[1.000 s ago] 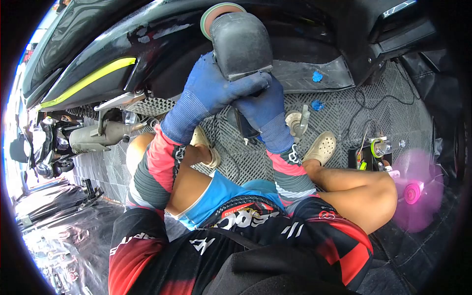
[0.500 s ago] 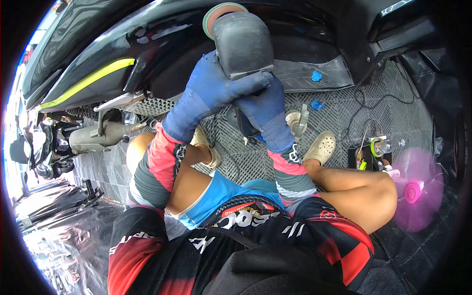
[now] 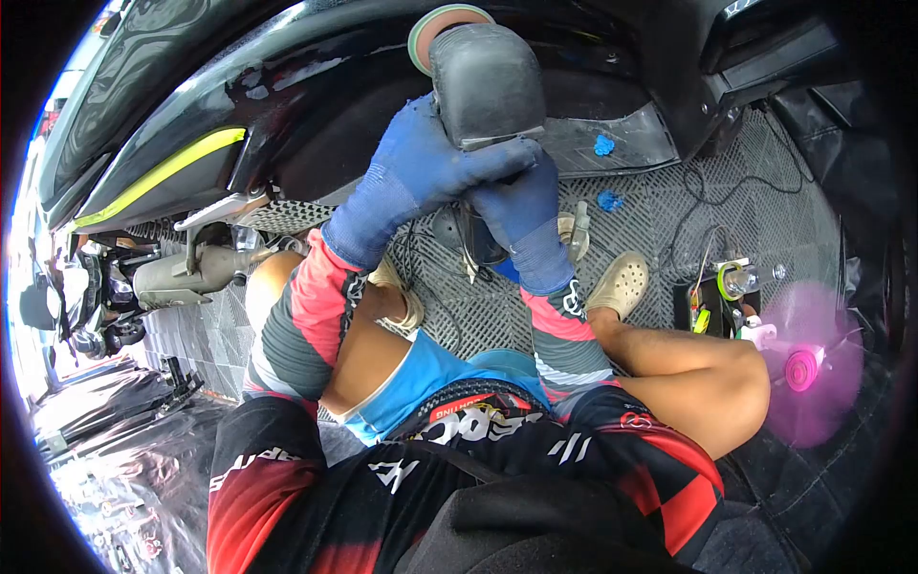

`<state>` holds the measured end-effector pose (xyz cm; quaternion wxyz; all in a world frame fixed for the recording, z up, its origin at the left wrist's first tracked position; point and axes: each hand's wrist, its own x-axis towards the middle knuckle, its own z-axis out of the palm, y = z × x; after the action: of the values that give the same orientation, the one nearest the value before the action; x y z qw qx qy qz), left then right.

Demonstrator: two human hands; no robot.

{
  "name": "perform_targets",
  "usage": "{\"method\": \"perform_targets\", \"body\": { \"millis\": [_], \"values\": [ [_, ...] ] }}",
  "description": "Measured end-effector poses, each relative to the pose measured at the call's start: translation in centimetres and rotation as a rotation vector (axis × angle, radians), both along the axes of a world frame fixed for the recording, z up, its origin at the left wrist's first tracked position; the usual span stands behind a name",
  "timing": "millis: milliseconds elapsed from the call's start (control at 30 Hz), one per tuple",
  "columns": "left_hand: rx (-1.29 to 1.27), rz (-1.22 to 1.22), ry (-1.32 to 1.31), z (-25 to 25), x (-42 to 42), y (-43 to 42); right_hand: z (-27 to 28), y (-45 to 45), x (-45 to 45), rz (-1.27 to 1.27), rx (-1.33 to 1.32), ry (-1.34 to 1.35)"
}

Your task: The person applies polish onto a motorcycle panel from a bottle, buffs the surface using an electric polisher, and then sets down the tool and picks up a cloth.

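Observation:
Both my hands wear blue gloves and grip a black power polisher (image 3: 488, 88) at the top middle. My left hand (image 3: 411, 158) is wrapped around its left side, the thumb reaching across below the head. Just under that thumb, my right hand (image 3: 524, 203) closes around the lower body, largely hidden by the left. The polisher's round pad (image 3: 423, 40), orange with a green rim, lies at the glossy black body panel (image 3: 316, 105) of a motorcycle; its working face is hidden. Dull smears mark the panel left of the pad.
A yellow-green stripe (image 3: 163, 182) runs along the panel. Two crumpled blue pieces (image 3: 604, 145) lie to the right, one on the footboard, one on the grid floor (image 3: 746, 210). A dark cable (image 3: 698, 196) curls there. A pink fan (image 3: 801, 370) spins by my right knee.
Both hands and the polisher have moved a little to the right along the panel. The view has shifted slightly. My grip looks the same.

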<state>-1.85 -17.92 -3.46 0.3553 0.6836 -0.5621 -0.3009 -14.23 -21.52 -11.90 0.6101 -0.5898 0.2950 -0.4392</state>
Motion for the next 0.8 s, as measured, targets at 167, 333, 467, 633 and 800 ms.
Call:
{"method": "perform_targets", "body": {
  "millis": [167,333,467,633,800],
  "values": [
    [0.025,0.088,-0.047,0.2,0.3,1.1,0.1,0.3,0.6,0.022,-0.059,0.06],
    [0.028,0.155,-0.03,1.3,0.3,2.9,0.1,0.7,1.2,0.255,0.014,-0.021],
    [-0.047,0.32,-0.04,0.8,-0.2,4.1,-1.4,0.1,2.4,0.326,-0.262,0.128],
    [-0.073,0.277,-0.075,0.9,0.3,4.4,-3.1,1.5,4.0,0.282,-0.148,-0.141],
    [-0.075,0.252,-0.017,1.3,0.9,4.8,-1.6,1.5,4.3,0.269,-0.176,-0.156]
  ]
}}
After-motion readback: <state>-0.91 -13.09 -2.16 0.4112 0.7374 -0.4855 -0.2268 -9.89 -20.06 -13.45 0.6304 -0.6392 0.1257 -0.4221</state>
